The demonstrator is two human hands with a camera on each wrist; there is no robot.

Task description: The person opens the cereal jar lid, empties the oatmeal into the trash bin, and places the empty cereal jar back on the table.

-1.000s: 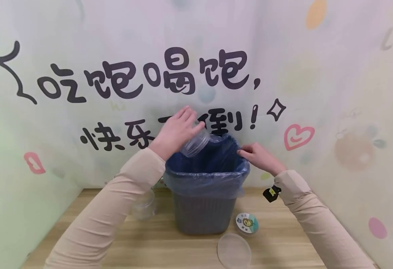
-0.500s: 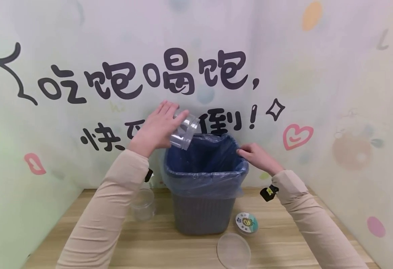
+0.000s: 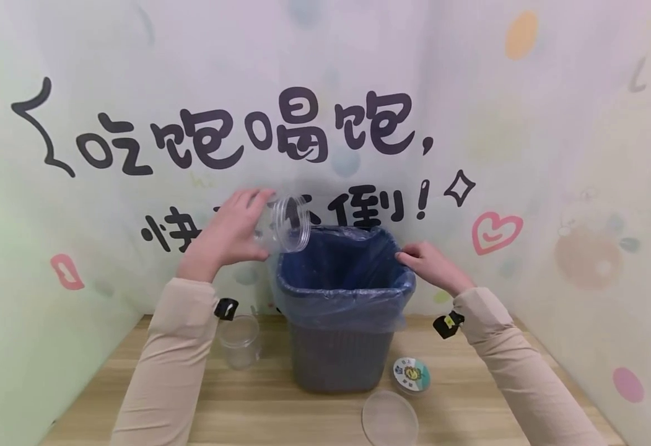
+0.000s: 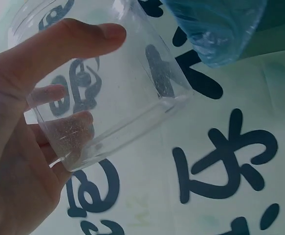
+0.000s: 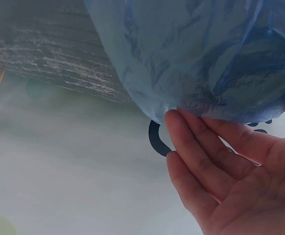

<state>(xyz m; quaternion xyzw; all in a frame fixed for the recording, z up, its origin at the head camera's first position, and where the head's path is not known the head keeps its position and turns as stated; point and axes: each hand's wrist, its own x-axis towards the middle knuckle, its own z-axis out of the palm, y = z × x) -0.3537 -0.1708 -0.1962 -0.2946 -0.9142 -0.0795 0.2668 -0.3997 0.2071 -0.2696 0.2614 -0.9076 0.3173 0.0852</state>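
Observation:
My left hand (image 3: 227, 229) holds a clear plastic jar (image 3: 293, 223) on its side, above the left rim of the trash can (image 3: 339, 365). The jar's open mouth faces right, and I see nothing inside it. In the left wrist view the thumb lies across the jar (image 4: 127, 98), with the other fingers behind its clear wall. A blue bag (image 3: 336, 313) lines the trash can and folds over its rim. At the right rim, my right hand (image 3: 433, 265) grips the edge through the bag. The right wrist view has its fingers (image 5: 201, 152) outside, against the bag.
Behind my left forearm, a second clear jar (image 3: 240, 347) stands on the wooden table (image 3: 280, 415). Right of the trash can lies a round lid or tub with a lion label (image 3: 411, 375). A clear disc-shaped lid (image 3: 390, 418) lies in front. A printed wall (image 3: 358, 49) rises behind.
My left hand has moved left with the jar, from over the trash can's opening to its left rim. The jar has turned from mouth-down to nearly level. The right hand keeps its place.

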